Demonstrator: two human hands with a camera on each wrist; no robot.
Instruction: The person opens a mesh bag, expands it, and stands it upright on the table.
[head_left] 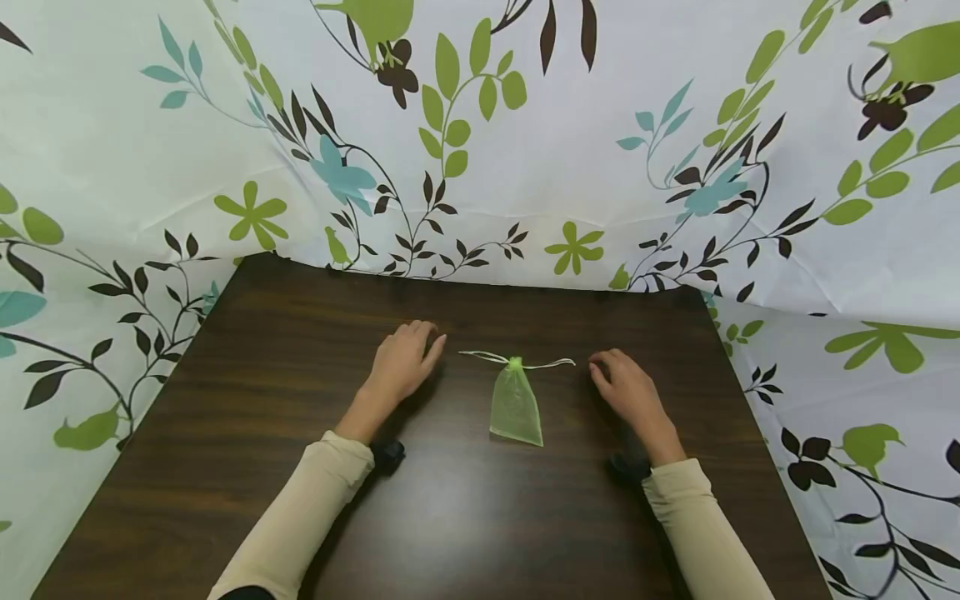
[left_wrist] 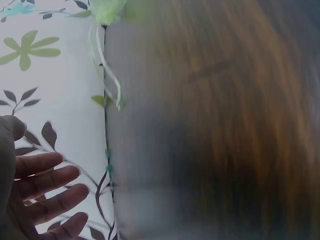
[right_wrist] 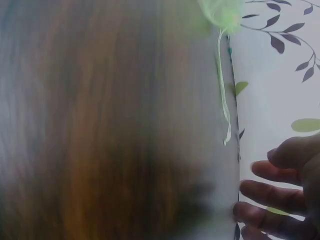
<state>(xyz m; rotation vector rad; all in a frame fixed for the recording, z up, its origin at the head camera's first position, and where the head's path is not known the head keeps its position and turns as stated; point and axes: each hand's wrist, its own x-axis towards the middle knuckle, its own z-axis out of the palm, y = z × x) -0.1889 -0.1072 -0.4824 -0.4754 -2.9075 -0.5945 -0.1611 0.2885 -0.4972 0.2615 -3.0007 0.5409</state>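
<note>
A small green mesh drawstring pouch [head_left: 516, 404] lies flat on the dark wooden table, its neck gathered. Its pale cords [head_left: 551, 364] stretch out to both sides. My left hand [head_left: 402, 358] is left of the pouch, apart from the cord's end, fingers loosely bent and holding nothing. On the other side my right hand [head_left: 624, 385] rests near the right cord end, also holding nothing. Relaxed, spread fingers [left_wrist: 52, 197] show in the left wrist view. The right wrist view shows loosely bent fingers [right_wrist: 272, 195], with the cord [right_wrist: 223, 90] hanging into view nearby.
The brown wood-grain table [head_left: 450, 525] has its far edge against a white cloth [head_left: 577, 167] printed with leaves and flowers. That cloth also runs along both sides. Dark wrist cameras [head_left: 388, 457] sit under the wrists.
</note>
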